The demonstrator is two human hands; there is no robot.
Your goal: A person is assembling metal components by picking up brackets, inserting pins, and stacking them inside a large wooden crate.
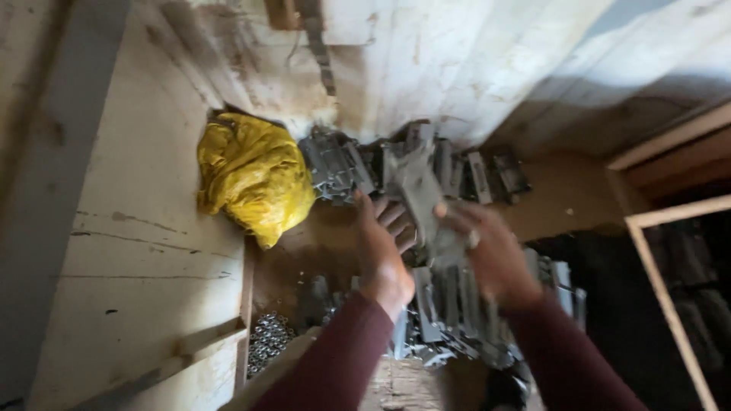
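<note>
step: both hands lifted over a heap of grey metal parts, one part held up between them; looks like the pick-up stage of sorting or moving the pieces, judged from the pose.
left hand (383,251): fingers spread, palm turned inward, touching or supporting the near side of the grey metal bracket (420,199); open, not closed around it.
right hand (491,255): curled around the lower end of the bracket, gripping it; image blurred, exact finger placement unclear.
bracket location: in the air between the hands, above the pile of grey metal parts (457,304), tilted.
nearby: yellow plastic bag (253,176) at the wall, left of a second stack of metal parts (343,164); small shiny nuts (266,341) in a heap by the wooden board (145,251).
next move calls for: a firm two-hand hold, since the part looks heavy and sharp-edged.
</note>
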